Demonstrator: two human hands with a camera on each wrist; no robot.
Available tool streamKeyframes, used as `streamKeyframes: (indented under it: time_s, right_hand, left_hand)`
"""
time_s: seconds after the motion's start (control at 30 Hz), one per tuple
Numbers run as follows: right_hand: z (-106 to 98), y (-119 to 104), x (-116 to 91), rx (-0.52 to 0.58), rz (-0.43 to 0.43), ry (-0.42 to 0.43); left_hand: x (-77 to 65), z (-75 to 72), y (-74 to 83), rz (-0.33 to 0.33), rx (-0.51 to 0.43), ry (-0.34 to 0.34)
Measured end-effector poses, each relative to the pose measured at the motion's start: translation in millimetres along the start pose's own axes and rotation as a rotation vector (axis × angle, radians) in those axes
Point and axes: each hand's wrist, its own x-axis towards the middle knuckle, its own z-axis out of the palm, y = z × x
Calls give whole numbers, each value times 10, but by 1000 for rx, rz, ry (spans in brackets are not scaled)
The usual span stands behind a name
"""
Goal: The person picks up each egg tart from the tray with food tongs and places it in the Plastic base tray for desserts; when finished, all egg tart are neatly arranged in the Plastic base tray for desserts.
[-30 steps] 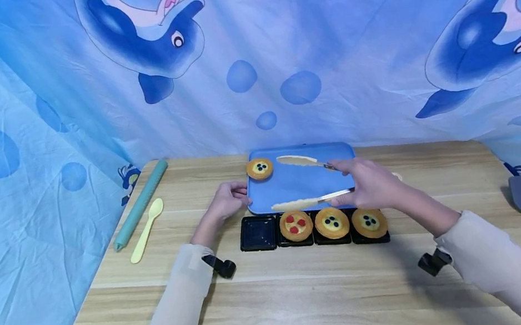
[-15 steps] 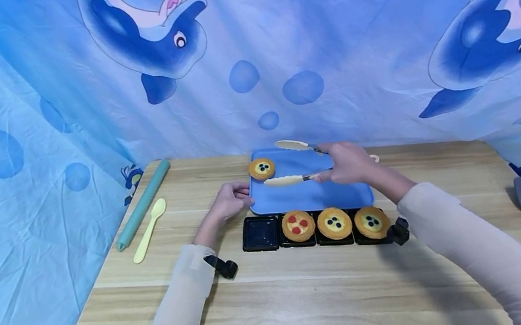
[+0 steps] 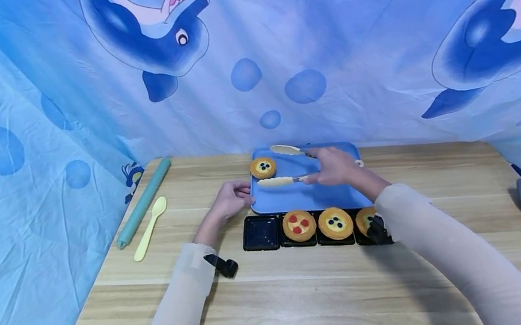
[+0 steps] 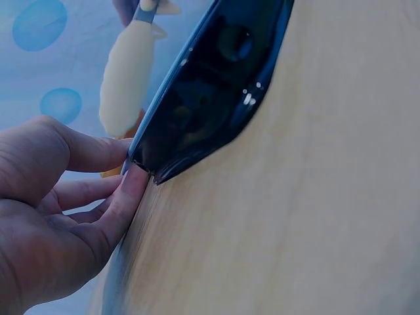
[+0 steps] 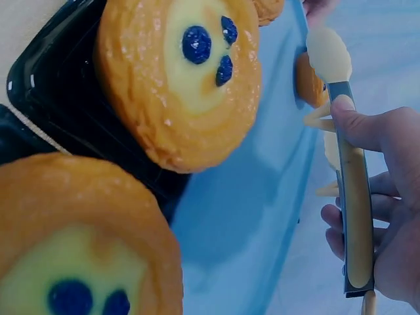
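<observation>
Here, the right hand [image 3: 334, 166] grips spread tongs [image 3: 276, 182] over the tray [image 3: 291, 196] the left hand [image 3: 232, 199] pinches.

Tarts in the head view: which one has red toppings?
The tart in the second black dish from the picture's left, next to the empty dish. The other three tarts have dark blue toppings instead.

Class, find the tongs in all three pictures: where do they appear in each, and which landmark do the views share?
Head: the tongs are just right of the middle, held by the right hand.
Left wrist: upper left, a pale tip pointing down.
Right wrist: along the right side, pale tip upward.
Shared landmark: black plastic boxes, at least partly visible in every view.
</observation>
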Motion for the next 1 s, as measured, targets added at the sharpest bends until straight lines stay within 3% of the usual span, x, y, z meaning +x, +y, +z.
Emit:
streamKeyframes:
  time_s: [0.7, 1.0]
  right_hand:
    - [133, 0, 132, 7, -53, 71]
    - [86, 4, 138, 12, -79, 79]
  left_hand:
    - [16, -4, 6, 16, 15, 1]
    - [27, 0, -22, 15, 15, 1]
